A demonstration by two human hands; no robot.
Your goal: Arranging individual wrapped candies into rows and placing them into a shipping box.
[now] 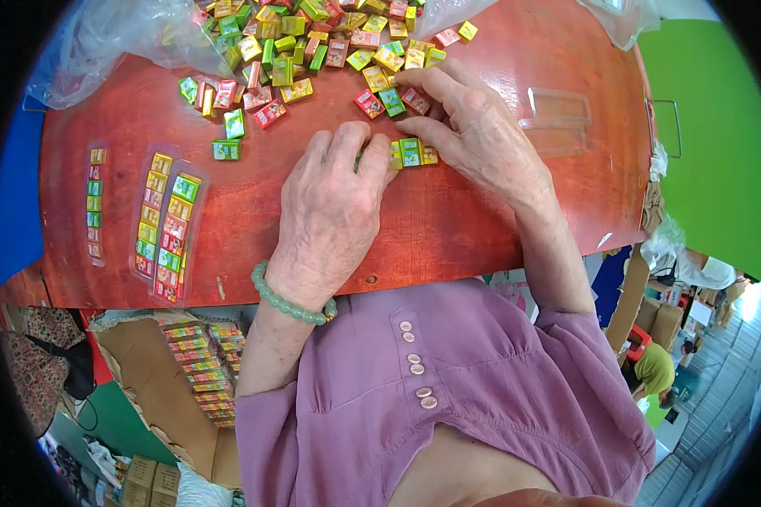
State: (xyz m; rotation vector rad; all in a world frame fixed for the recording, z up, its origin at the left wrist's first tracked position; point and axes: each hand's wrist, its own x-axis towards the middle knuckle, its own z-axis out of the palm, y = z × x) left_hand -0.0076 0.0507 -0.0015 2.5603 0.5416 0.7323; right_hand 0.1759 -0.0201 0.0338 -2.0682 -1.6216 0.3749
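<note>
A short row of small yellow and green boxes (410, 153) lies on the table between my hands. My left hand (334, 198), with a green bead bracelet (289, 306) at its wrist, has its curled fingertips at the row's left end and hides part of it. My right hand (486, 135) reaches over from the right, with a small reddish box (415, 100) between thumb and forefinger. Next to that box lie a green box (391, 102) and a red box (369, 104). A loose heap of the same boxes (313, 46) spreads beyond my hands.
Filled clear trays (183, 241) and a narrow filled strip (95, 203) lie at the left of the red table (448, 228). Clear plastic trays (555, 118) sit at the right. Plastic bags (135, 51) edge the heap. Below left, a carton (135, 372) holds stacked packs (201, 359).
</note>
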